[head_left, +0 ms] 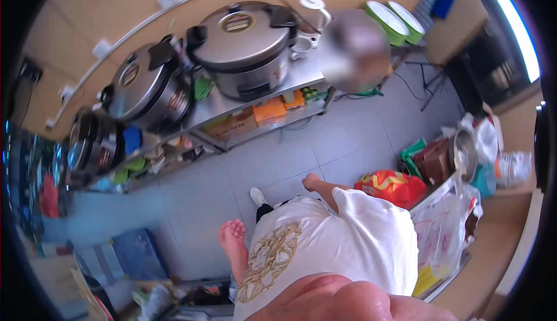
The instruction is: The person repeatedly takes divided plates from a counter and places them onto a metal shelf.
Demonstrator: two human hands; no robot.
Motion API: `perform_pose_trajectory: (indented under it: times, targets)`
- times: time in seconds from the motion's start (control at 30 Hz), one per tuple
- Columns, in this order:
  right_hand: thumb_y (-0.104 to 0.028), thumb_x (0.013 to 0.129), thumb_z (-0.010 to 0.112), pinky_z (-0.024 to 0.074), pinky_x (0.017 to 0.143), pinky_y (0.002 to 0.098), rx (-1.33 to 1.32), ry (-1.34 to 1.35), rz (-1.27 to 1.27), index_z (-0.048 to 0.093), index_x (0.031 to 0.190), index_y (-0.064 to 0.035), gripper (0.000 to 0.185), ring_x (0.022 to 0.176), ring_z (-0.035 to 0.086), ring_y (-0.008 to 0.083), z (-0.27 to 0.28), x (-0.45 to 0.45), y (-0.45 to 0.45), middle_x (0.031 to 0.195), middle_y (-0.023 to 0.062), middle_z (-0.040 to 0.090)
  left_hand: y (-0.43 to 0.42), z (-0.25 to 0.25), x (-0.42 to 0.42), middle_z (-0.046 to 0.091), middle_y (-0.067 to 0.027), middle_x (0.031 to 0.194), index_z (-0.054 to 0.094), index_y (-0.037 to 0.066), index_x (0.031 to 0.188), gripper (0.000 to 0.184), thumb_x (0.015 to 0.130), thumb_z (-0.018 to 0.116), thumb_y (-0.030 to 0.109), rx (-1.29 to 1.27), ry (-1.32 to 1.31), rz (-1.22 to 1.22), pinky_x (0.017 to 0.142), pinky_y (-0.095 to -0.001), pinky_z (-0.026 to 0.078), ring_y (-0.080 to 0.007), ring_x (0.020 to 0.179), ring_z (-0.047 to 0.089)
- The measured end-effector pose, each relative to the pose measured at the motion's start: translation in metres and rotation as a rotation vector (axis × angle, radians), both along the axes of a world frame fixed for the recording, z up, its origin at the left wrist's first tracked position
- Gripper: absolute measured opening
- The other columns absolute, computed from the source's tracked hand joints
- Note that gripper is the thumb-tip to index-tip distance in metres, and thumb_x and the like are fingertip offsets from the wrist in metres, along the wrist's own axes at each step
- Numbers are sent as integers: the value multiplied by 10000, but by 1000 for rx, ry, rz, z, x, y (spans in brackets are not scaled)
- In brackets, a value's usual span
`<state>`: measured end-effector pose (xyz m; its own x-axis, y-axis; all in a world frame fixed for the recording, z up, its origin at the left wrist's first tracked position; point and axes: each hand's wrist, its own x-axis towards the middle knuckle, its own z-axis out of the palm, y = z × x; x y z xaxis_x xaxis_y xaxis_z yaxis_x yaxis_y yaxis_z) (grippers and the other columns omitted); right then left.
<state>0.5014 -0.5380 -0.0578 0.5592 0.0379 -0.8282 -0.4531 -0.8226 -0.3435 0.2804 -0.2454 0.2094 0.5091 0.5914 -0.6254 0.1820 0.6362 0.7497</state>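
Observation:
My left hand hangs over the floor on the left side of my white shirt. Its palm is turned up, its fingers are loosely bent, and nothing lies in it. My right hand is held low in front of the shirt, over the grey floor tiles. Its fingers are foreshortened and small, so their pose is unclear; I see no object at it. A red and yellow bag stands closest to my right arm. One white shoe shows between my hands.
A steel shelf table along the wall bears a big rice cooker, two more cookers, a white jug and stacked green-rimmed plates. Bags and a metal pot crowd the right. A blue bin-like object stands lower left.

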Motion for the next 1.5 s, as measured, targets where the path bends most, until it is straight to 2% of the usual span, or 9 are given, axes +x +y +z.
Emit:
perform_pose_trajectory:
  times: [0.37,0.53,0.63,0.73,0.83,1.27,1.37,1.47,1.5]
  targets:
    - [-127,837,577,598,592,392,-127,98,-580,723,777,17,214,630,726,281,3,-52,-64,755,183,715,52,-8,150,678,-165,1038,536,32,1156,242,986,580,198,-109,-26,-439,738,-355,547,-237,895,670]
    - [-408,937,508,473,1016,468,-169,-38,-276,713,1043,17,484,1121,622,417,-2,-26,-7,1187,227,673,73,4,216,677,-161,1043,535,28,1160,243,988,574,194,-92,-42,-570,746,-351,547,-238,903,671]
    - [-336,970,511,554,883,475,-55,-180,-124,698,1065,21,415,969,693,363,-25,7,16,1059,209,717,79,0,256,678,-158,1040,536,24,1157,240,991,565,195,-106,-37,-695,749,-342,545,-231,905,670]
    - [-266,995,512,602,705,423,235,-65,-757,667,1100,15,337,794,709,266,22,31,32,943,162,722,74,-5,296,677,-156,1037,538,19,1150,230,995,551,189,-140,-3,-827,749,-335,544,-223,900,670]
    - [-243,998,529,594,591,341,274,-161,-999,628,1120,15,302,694,681,184,47,30,22,879,123,705,64,-12,328,675,-155,1023,540,18,1140,215,998,538,178,-180,-39,-982,736,-333,546,-221,880,669]
    - [-118,946,529,534,456,388,129,-54,-1866,626,881,62,214,580,644,260,26,-226,19,781,178,658,-35,-16,375,679,-145,1005,551,25,1111,186,998,535,172,-195,68,-1512,728,-331,553,-221,866,671]
    - [-160,948,534,583,605,448,70,55,-1869,666,965,78,272,729,709,326,30,-270,50,900,240,696,-57,-12,357,680,-144,1008,552,24,1124,197,997,537,174,-228,72,-1567,741,-336,552,-220,874,670]
    - [-203,922,571,572,813,457,-350,55,-1352,694,1101,43,329,957,713,359,-38,-317,77,1072,245,705,-87,-13,331,681,-143,1015,559,24,1136,211,992,546,178,-248,52,-1611,753,-337,548,-220,884,666]
    - [-198,895,582,570,785,460,-380,86,-1287,708,1029,16,283,904,712,349,-48,-326,86,1024,223,711,-90,-12,325,681,-141,1018,565,25,1134,212,990,550,180,-234,49,-1623,755,-336,548,-220,888,664]
